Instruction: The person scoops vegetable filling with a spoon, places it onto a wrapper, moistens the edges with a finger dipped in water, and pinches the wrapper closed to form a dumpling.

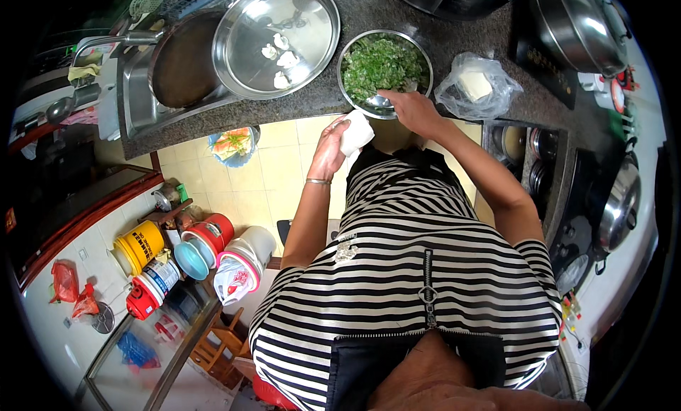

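Observation:
My left hand (329, 147) holds a stack of thin white dough wrappers (357, 133) just off the counter's front edge. At the near rim of a steel bowl (428, 65) is my right hand (420, 113), its index finger reaching over the chopped green filling (380, 65). A shiny spot lies by that fingertip; whether it is a utensil in the hand is hidden. Left of the bowl, a round steel tray (245, 54) carries several small folded white dumplings (288, 59). More pale wrappers (475, 85) sit in a clear plastic bag (452, 94) right of the bowl.
The tray overlaps a sink (137, 110) that has a large dark round pan or lid (183, 65) across it. A steel pot (580, 28) stands at the far right. Below the counter, a lined bin (234, 147) of scraps sits on the tiled floor (276, 171).

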The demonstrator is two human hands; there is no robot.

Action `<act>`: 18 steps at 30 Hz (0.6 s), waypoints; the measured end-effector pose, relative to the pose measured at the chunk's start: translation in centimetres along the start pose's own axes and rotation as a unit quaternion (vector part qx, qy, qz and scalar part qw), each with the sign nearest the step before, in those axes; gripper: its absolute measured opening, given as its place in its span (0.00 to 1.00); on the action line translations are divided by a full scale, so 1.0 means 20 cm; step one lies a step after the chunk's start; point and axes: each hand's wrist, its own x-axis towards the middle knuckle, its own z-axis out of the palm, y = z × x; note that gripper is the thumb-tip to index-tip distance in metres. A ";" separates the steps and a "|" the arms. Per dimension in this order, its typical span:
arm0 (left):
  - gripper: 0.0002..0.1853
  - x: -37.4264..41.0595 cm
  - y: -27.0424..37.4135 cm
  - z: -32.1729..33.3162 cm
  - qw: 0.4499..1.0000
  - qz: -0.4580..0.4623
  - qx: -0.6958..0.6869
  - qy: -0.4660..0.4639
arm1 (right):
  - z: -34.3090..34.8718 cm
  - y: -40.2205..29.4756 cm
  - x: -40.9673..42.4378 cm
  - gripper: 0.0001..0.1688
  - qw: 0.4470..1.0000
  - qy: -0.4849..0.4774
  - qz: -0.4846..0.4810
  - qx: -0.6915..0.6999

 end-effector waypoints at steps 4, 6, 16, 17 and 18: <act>0.15 0.03 -0.03 0.00 1.000 -0.001 -0.003 0.006 | 0.00 0.06 0.02 0.23 0.999 -0.016 -0.013 0.049; 0.14 0.04 -0.03 0.01 1.000 -0.002 -0.002 0.002 | 0.03 0.09 0.02 0.24 0.996 -0.008 -0.051 0.067; 0.15 0.00 0.02 -0.05 0.994 -0.017 0.104 0.023 | -0.07 -0.01 -0.05 0.23 0.968 -0.136 0.111 0.179; 0.15 -0.01 0.03 -0.05 0.993 -0.019 0.117 0.027 | -0.07 0.00 -0.07 0.23 0.968 -0.124 0.103 0.192; 0.15 0.00 0.03 -0.05 0.992 -0.023 0.125 0.015 | -0.06 0.00 -0.08 0.23 0.967 -0.113 0.094 0.206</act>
